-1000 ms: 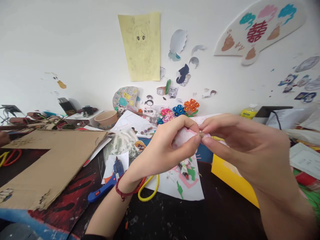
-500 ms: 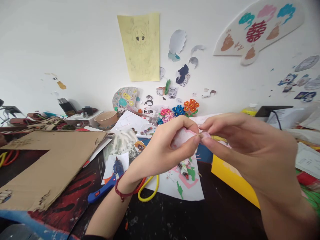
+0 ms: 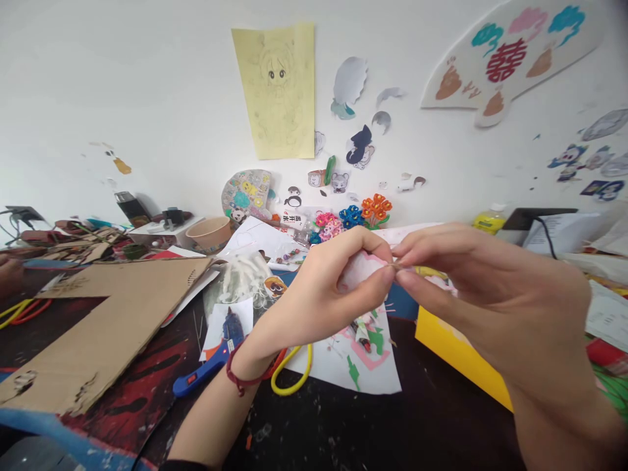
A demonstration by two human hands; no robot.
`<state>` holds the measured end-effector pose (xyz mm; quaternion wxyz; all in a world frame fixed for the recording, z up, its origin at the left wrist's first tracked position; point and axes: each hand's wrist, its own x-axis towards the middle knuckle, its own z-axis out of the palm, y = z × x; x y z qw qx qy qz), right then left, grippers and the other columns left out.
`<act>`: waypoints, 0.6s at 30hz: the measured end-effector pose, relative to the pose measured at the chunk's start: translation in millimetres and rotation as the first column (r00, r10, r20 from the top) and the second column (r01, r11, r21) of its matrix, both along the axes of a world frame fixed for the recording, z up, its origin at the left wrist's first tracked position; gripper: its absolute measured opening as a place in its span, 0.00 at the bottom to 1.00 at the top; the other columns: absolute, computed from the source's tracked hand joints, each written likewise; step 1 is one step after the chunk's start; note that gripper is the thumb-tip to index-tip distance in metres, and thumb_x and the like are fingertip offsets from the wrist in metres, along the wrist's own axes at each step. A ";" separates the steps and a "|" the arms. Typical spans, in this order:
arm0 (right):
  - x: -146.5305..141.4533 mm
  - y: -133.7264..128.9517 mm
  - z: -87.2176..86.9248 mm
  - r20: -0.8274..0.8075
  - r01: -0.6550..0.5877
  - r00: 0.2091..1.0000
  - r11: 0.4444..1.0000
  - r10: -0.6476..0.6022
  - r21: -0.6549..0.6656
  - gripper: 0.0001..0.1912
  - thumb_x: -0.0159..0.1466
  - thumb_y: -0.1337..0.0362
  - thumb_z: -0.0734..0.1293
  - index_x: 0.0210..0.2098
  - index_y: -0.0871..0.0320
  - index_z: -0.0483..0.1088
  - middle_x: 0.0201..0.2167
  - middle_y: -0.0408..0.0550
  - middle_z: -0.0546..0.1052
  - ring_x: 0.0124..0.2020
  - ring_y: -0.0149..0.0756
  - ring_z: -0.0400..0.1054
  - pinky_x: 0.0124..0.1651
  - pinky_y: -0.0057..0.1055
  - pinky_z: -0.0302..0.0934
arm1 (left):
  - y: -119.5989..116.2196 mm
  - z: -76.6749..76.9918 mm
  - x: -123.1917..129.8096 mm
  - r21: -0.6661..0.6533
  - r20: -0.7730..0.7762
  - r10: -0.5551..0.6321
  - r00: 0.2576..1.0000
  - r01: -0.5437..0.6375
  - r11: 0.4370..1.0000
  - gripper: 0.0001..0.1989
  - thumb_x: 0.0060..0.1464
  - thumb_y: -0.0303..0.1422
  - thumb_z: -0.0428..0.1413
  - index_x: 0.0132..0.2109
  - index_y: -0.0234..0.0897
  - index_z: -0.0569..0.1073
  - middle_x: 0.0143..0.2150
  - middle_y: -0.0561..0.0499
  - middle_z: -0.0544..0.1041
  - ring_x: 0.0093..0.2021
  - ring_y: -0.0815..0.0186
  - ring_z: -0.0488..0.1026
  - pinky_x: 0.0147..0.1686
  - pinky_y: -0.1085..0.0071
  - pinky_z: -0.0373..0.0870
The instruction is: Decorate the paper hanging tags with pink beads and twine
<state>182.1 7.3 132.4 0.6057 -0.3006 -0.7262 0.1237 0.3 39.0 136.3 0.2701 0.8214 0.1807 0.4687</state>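
My left hand [image 3: 326,291] and my right hand [image 3: 495,297] meet in front of me, above the table. Thumb and forefinger of each are pinched together, tip to tip with the other hand's. Between the fingertips shows a sliver of something small and thin, too covered to name. Below and behind my left hand lies a white sheet [image 3: 324,366] with pink and green cut paper scraps [image 3: 377,341]. Yellow-handled scissors [image 3: 292,392] lie beneath my left wrist, and a blue glue gun [image 3: 209,369] rests to its left.
A large cut cardboard piece [image 3: 118,327] covers the left side. Another person's hand [image 3: 8,275] shows at the far left edge. A yellow box-like item [image 3: 461,353] sits under my right hand. Behind stand a round tub [image 3: 209,232] and colourful flowers [image 3: 350,216].
My hands stay together, nearly still; the pinkish bit seen by my right fingertips is now hidden. At the left, the cardboard has shifted slightly right and more of the other person's hand shows.
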 end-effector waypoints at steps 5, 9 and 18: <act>-1.3 -1.5 0.1 0.030 0.054 0.998 0.998 -0.056 0.040 0.10 0.59 0.71 0.72 0.39 0.51 0.77 0.40 0.44 0.79 0.43 0.39 0.74 0.48 0.39 0.69 | -0.3 0.1 0.0 0.007 0.004 0.007 1.000 -0.007 1.000 0.04 0.63 0.32 0.54 0.40 0.36 0.68 0.33 0.54 0.68 0.28 0.75 0.63 0.27 0.77 0.62; -1.8 -2.7 0.0 0.046 0.096 0.994 0.992 -0.100 0.076 0.09 0.60 0.70 0.72 0.39 0.50 0.77 0.40 0.44 0.79 0.44 0.40 0.74 0.48 0.42 0.68 | 0.4 -0.3 0.3 -0.003 0.020 -0.015 1.000 0.015 1.000 0.04 0.62 0.31 0.56 0.41 0.36 0.68 0.32 0.54 0.69 0.29 0.74 0.64 0.27 0.76 0.62; -1.5 -4.0 0.4 0.063 0.129 0.989 0.989 -0.134 0.078 0.09 0.60 0.69 0.72 0.38 0.49 0.77 0.40 0.44 0.79 0.44 0.42 0.73 0.49 0.45 0.68 | 0.7 -1.0 0.2 -0.011 0.033 -0.032 0.999 0.032 0.999 0.03 0.62 0.30 0.56 0.41 0.37 0.68 0.32 0.54 0.69 0.28 0.74 0.63 0.27 0.76 0.62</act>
